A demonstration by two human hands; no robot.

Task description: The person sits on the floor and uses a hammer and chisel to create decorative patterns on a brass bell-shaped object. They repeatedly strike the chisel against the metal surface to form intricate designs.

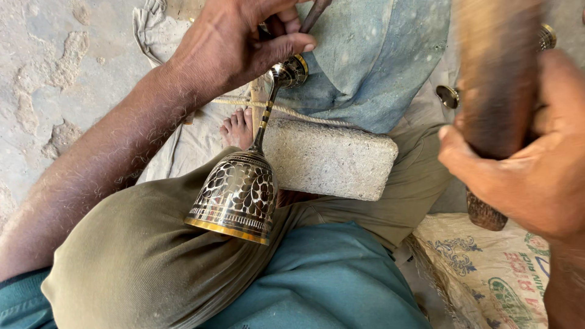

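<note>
So, head view is the only one here. Left hand (234, 42) is pinched shut around a thin dark tool (314, 15), tip pressed right at the foot end of a brass goblet (237, 192). The goblet lies tilted: its engraved cup rests on the person's knee, rim toward the camera, and its stem (265, 119) runs up and away to the round foot (292, 71) under the left hand's fingers. So the long axis goes from lap up to the left hand, which is the nearer one by far. Right hand (536, 176) is well apart to the right, fist closed on a thick wooden mallet (496, 79), blurred and raised. A grey stone block (329, 159) lies just beside the stem, on cloth (372, 55). Cracked concrete floor (49, 79), printed sack (487, 268) at lower right, bare foot (237, 129) behind the goblet.
</note>
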